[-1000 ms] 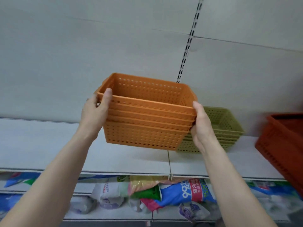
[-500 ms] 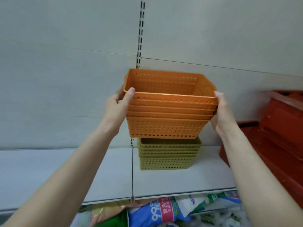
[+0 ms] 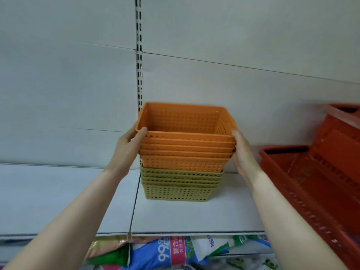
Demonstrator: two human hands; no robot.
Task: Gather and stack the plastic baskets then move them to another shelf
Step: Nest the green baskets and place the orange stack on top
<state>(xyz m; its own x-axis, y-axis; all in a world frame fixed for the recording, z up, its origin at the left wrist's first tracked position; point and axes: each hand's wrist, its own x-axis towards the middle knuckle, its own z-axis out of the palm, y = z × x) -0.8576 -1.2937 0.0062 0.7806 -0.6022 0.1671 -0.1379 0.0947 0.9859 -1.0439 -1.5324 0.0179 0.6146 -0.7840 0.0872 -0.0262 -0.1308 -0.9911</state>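
Down from mid-air, the orange baskets (image 3: 185, 141) now nest into the green baskets (image 3: 178, 185) on the white shelf (image 3: 58, 199). Left hand (image 3: 127, 147) and right hand (image 3: 240, 151) grip the orange rims. Red crates (image 3: 319, 172) crowd the right; bare shelf lies left.

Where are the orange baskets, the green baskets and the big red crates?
orange baskets (image 3: 185, 162): head view, front wall of the lowest one.
green baskets (image 3: 176, 192): head view, front wall of the bottom one.
red crates (image 3: 319, 184): head view, inner wall.
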